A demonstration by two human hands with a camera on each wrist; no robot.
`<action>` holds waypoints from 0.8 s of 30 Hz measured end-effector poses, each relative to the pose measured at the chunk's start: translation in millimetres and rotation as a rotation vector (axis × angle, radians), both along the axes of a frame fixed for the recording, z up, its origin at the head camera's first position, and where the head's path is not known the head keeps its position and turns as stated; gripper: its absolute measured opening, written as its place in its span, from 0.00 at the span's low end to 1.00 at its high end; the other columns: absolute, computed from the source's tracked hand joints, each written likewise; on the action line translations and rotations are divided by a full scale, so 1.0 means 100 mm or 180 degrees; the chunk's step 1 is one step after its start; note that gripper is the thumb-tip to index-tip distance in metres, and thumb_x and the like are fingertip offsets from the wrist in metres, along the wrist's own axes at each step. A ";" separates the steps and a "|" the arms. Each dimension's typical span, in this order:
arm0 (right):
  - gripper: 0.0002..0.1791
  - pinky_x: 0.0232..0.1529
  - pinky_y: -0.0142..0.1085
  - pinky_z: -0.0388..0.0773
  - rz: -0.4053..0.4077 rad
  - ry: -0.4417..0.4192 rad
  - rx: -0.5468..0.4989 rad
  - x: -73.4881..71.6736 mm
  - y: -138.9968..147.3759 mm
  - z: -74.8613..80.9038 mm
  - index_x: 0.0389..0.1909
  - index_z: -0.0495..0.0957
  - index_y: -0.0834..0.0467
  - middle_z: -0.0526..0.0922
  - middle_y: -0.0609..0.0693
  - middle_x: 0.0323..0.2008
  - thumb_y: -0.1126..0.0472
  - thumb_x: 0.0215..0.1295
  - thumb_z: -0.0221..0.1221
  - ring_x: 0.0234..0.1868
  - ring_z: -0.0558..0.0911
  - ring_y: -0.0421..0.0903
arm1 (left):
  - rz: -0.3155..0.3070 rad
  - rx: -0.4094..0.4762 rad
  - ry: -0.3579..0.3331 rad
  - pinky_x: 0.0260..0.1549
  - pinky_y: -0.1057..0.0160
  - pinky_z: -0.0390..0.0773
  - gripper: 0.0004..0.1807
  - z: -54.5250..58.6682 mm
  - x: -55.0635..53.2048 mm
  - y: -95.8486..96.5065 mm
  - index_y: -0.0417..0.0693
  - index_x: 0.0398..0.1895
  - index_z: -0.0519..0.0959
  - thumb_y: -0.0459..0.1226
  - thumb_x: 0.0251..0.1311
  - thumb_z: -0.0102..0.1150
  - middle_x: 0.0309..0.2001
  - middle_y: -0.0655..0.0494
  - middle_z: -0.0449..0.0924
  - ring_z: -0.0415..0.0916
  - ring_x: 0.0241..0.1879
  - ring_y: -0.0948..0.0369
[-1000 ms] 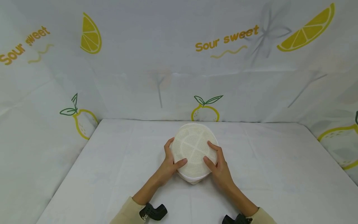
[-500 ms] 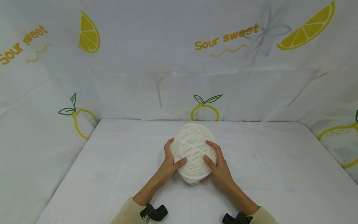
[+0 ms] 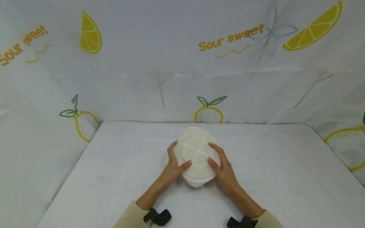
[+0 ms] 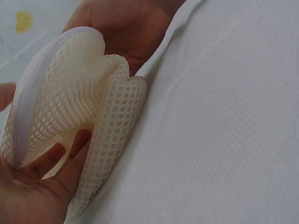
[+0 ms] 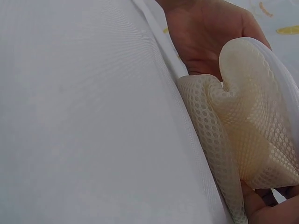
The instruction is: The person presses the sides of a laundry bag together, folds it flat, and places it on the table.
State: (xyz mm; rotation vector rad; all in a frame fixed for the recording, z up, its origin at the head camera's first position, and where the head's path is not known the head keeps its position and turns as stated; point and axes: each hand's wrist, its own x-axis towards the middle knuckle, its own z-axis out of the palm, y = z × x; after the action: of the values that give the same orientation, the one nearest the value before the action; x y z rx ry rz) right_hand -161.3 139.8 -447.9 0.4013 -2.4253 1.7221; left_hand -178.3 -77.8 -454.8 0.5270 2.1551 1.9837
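Note:
A cream, rounded mesh laundry bag [image 3: 197,152] with a white band round its edge is held over the middle of the table. My left hand [image 3: 171,171] grips its left side, thumb on the top face and other fingers round the side. On the right side, my right hand [image 3: 226,174] holds it with thumb and index finger on the top face. Both wrist views show the honeycomb mesh [image 4: 114,112] of the underside folded and dented inward, its lower part close to the cloth. Some fingers [image 4: 70,172] of my left hand reach under the bag.
A white cloth [image 3: 128,152] covers the table. Behind it hangs a white sheet [image 3: 137,63] printed with lemons and "Sour sweet". Dark wrist cameras [image 3: 158,217] sit at both sleeve cuffs.
The bag has tilted slightly, its far edge shifting a little down and left. My right index fingertip has moved slightly left with it. Both hands keep their grip.

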 end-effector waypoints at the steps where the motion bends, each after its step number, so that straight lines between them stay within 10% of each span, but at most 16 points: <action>1: 0.27 0.66 0.56 0.48 -0.0005 -0.0002 0.0002 0.00 0.00 0.00 0.70 0.57 0.43 0.56 0.51 0.71 0.56 0.73 0.50 0.70 0.55 0.53 | 0.0006 0.0004 0.0005 0.66 0.44 0.42 0.50 0.00 0.00 0.00 0.60 0.72 0.30 0.53 0.62 0.57 0.72 0.46 0.37 0.41 0.71 0.51; 24: 0.30 0.64 0.57 0.54 -0.0037 -0.0008 0.0119 -0.01 0.03 0.00 0.70 0.58 0.40 0.59 0.52 0.70 0.54 0.70 0.55 0.67 0.62 0.53 | 0.0025 -0.0057 -0.0131 0.66 0.47 0.44 0.50 0.10 0.00 -0.02 0.59 0.72 0.32 0.51 0.61 0.59 0.72 0.47 0.39 0.45 0.70 0.52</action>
State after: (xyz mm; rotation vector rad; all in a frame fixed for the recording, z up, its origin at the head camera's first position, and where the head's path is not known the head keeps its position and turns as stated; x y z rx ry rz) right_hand -162.7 143.1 -447.9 0.3886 -2.4599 1.6761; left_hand -178.3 -79.9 -445.0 0.4715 2.1519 1.9595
